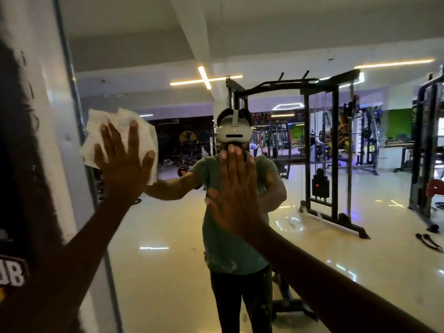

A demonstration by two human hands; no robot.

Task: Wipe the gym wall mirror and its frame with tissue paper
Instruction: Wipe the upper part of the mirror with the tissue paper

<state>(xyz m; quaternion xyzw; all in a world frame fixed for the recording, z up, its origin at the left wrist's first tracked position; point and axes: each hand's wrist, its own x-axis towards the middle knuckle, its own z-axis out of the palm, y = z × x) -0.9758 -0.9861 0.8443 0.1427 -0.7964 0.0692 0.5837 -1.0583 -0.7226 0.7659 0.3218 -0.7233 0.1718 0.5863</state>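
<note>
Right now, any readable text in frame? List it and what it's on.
"UB", or "8U" if mirrored: white letters, cut off, on the dark graphic at the left edge; rest out of frame.
Round emblem on the dark back wall reflected in the mirror: too blurred.
Nothing else legible.

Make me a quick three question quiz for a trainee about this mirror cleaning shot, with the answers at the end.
1. Which hand presses the tissue paper to the mirror?
2. True or false: the right hand holds a spray bottle.
3. The tissue sits nearest which part of the mirror: A) its left frame edge, B) its bottom, C) its right side?

Key
1. The left hand, fingers spread flat over the tissue.
2. False; it lies flat and bare on the glass.
3. A.
</note>
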